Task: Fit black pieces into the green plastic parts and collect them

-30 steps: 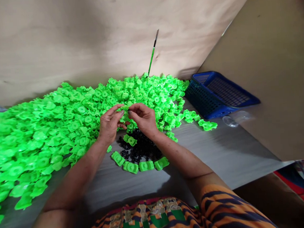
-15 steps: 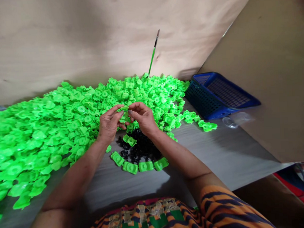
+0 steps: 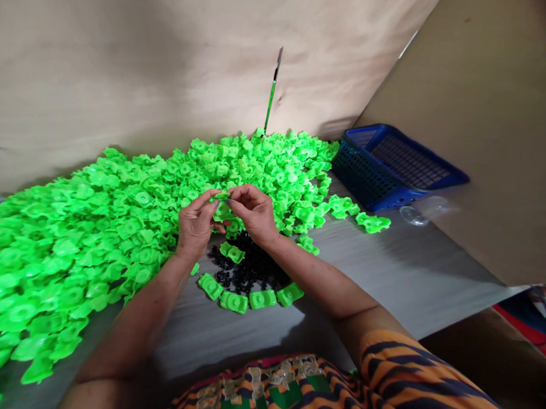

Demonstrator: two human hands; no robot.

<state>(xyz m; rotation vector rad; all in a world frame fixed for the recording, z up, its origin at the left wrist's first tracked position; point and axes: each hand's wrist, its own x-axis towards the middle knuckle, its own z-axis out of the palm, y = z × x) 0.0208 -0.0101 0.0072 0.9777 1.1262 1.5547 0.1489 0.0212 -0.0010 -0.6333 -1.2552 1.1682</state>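
Between the thumb and fingers of my left hand (image 3: 196,222) is a green plastic piece (image 3: 221,211), held up over the front of a large heap of similar green pieces (image 3: 138,203). The fingertips of my right hand (image 3: 254,212) are pinched together at the right edge of that piece. A thin dark line shows between the two hands; what the right fingertips grip is too small to make out. Below the hands lies a pile of small black parts (image 3: 243,268), with a loose green piece (image 3: 232,252) on it. Several car-shaped green pieces (image 3: 262,298) form a curved row in front.
A blue plastic basket (image 3: 366,177) stands tilted at the right, beside a clear plastic cup-like item (image 3: 414,215). A thin green-handled brush or stick (image 3: 270,100) rises from the back of the heap. Wooden panels (image 3: 116,67) border the grey table (image 3: 392,272) behind and at right.
My hands stay nearly in place, with the right fingertips slightly closer to the left ones at the green piece. The view has shifted slightly.
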